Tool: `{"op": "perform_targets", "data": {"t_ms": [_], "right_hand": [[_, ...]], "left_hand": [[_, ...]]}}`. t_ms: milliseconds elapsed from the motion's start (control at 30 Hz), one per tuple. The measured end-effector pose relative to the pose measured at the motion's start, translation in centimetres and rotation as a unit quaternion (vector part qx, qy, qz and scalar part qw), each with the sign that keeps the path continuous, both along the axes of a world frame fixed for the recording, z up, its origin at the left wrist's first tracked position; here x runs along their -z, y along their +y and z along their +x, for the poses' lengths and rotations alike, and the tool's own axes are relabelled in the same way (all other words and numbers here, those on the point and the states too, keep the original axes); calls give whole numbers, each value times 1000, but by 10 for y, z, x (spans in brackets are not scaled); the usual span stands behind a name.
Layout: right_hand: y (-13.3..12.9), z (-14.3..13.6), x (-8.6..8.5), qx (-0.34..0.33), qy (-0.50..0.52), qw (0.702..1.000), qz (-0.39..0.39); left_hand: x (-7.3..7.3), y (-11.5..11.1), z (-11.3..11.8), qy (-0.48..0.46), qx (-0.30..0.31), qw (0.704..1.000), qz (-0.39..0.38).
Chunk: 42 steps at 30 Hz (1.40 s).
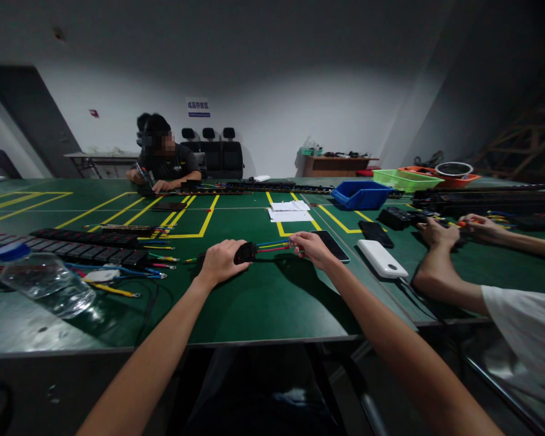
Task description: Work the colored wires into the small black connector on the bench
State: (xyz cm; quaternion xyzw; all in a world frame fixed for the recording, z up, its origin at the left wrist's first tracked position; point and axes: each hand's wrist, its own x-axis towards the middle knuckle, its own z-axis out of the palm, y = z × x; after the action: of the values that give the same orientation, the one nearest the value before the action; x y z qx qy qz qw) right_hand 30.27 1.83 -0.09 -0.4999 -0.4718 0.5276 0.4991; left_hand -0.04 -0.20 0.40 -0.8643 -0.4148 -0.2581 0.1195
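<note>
I have the black block [246,252] at the centre of my feed, on or just above the green table [263,315]; I can't tell which. My left hand [222,260] is wrapped over its nine o'clock end, closed on it. From its three o'clock end run coloured wires [275,247], blue, yellow and red, and my right hand [313,247] has the far ends in a narrow fingertip pinch.

Working outward from the block, I find a phone [330,245] at three o'clock, just beside my right wrist, then a white power bank [381,259] farther along that line. White papers [289,211] sit at two o'clock. Between two and three I see a blue bin [361,195], with a green basket [406,180] beyond it. Well out at three, a co-worker's hand [438,233] works below a white sleeve [527,321].

At nine o'clock I have black strips [104,254] with coloured leads, and nearer eight, a clear bottle [49,290] with a blue cap. A person in dark clothing [181,165] leans over the table between ten and eleven; black seats [220,154] stand at eleven.
</note>
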Motion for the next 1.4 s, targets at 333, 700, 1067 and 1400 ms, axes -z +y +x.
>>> {"op": "perform_targets", "data": {"t_ms": [333, 700, 1067, 1400], "right_hand": [[-2, -1, -2, -7, 1, 1000, 1], [-2, -1, 0, -27, -42, 996, 77], [-4, -3, -5, -15, -26, 998, 46], [-2, -3, -2, 2, -52, 998, 40]], "left_hand": [[2, 1, 0, -6, -5, 1000, 6], [-2, -2, 1, 3, -18, 1000, 9], [-1, -1, 1, 2, -17, 1000, 7], [-2, -2, 1, -2, -13, 1000, 6]]}}
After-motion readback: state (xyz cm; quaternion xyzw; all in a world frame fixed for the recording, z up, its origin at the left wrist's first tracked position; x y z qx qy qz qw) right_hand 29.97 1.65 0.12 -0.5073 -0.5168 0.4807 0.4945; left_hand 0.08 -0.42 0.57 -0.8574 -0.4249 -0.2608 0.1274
